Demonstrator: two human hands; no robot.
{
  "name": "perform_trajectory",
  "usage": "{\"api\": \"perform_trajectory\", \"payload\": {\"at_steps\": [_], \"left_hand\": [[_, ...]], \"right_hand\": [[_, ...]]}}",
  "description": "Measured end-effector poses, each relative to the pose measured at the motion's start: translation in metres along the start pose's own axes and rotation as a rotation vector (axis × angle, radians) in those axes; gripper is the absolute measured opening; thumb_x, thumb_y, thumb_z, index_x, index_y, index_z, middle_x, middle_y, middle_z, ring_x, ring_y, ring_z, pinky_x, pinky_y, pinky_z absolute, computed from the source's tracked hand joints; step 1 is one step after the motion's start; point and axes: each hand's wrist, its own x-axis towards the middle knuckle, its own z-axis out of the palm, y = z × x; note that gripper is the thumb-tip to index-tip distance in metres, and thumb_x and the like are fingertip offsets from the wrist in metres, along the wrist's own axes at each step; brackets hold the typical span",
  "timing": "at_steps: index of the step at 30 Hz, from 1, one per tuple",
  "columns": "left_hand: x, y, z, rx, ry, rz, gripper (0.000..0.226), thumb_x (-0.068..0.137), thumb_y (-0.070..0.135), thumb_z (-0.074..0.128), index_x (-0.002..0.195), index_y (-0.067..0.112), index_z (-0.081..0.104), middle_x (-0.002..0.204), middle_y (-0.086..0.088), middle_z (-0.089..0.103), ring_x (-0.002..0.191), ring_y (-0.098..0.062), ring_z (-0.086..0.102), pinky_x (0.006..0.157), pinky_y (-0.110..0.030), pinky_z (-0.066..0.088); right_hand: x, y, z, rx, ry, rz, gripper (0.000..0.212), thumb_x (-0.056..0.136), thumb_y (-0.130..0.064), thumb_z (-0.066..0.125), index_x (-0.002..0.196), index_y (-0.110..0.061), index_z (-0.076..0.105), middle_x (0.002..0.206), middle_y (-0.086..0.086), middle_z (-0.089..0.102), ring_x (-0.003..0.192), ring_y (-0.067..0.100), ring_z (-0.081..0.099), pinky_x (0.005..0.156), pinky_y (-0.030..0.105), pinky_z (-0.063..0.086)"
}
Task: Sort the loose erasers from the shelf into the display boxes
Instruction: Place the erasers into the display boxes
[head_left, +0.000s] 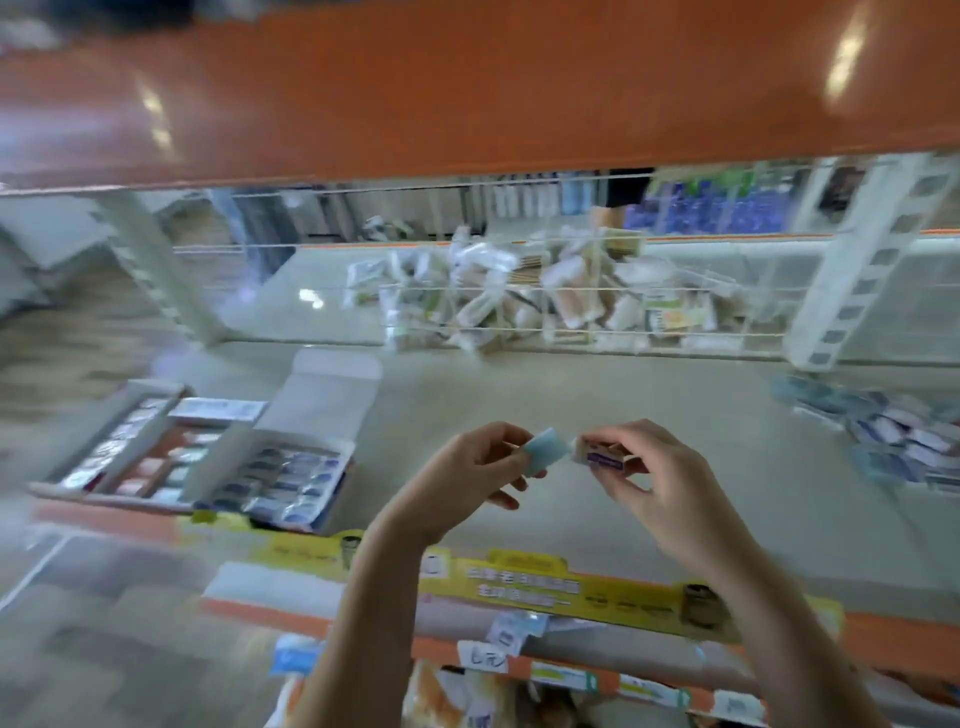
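Note:
My left hand (470, 470) pinches a pale blue eraser (546, 456) above the grey shelf (519, 405). Close beside it, my right hand (641, 470) holds an eraser with a purple-and-white sleeve (602, 457). The two erasers nearly touch end to end. On the shelf's left stand open display boxes: one with blue-wrapped erasers (283, 483) and an upright lid, one with pink and white erasers (166, 462), and a narrow one at the far left (111, 436). Loose blue and white erasers (904, 441) lie piled at the right edge. The picture is motion-blurred.
An orange shelf (467, 93) hangs overhead. A heap of packaged goods (545, 301) lies behind a wire rail at the back. White uprights (862, 265) flank the bay. A yellow label strip (519, 582) runs along the shelf's front edge, with more goods below.

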Motion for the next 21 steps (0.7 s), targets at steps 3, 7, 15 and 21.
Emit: {"api": "perform_trajectory", "payload": {"at_steps": [3, 7, 15, 21], "left_hand": [[-0.016, -0.006, -0.04, -0.017, 0.066, 0.014, 0.018, 0.095, 0.006, 0.048, 0.097, 0.019, 0.061, 0.083, 0.004, 0.068, 0.071, -0.005, 0.058, 0.062, -0.021, 0.051], [-0.03, -0.015, -0.102, 0.004, 0.136, 0.015, 0.019, 0.095, 0.006, 0.047, 0.096, 0.02, 0.06, 0.082, 0.006, 0.068, 0.07, -0.005, 0.057, 0.063, -0.021, 0.051], [-0.058, -0.047, -0.222, 0.05, 0.234, 0.015, 0.019, 0.092, 0.005, 0.054, 0.09, 0.022, 0.064, 0.074, 0.007, 0.067, 0.067, -0.005, 0.06, 0.064, -0.02, 0.052], [-0.068, -0.071, -0.276, 0.131, 0.188, -0.007, 0.014, 0.092, 0.014, 0.056, 0.089, 0.023, 0.067, 0.068, 0.012, 0.067, 0.066, -0.001, 0.06, 0.062, -0.017, 0.051]], "right_hand": [[0.02, -0.022, 0.032, -0.004, -0.046, -0.051, 0.033, 0.078, 0.002, 0.07, 0.104, -0.019, 0.067, 0.092, -0.017, 0.059, 0.089, -0.01, 0.056, 0.075, 0.002, 0.04], [0.045, -0.055, 0.079, 0.002, -0.055, -0.116, 0.033, 0.076, 0.002, 0.072, 0.102, -0.02, 0.068, 0.089, -0.014, 0.06, 0.088, -0.006, 0.057, 0.075, 0.002, 0.041], [0.088, -0.12, 0.17, -0.088, -0.142, -0.086, 0.03, 0.082, -0.015, 0.07, 0.111, -0.022, 0.067, 0.093, -0.013, 0.058, 0.093, 0.007, 0.053, 0.079, 0.004, 0.036], [0.099, -0.152, 0.216, -0.13, -0.201, -0.041, 0.03, 0.082, -0.013, 0.069, 0.111, -0.019, 0.066, 0.101, -0.007, 0.063, 0.094, 0.008, 0.058, 0.084, 0.015, 0.043]]}}
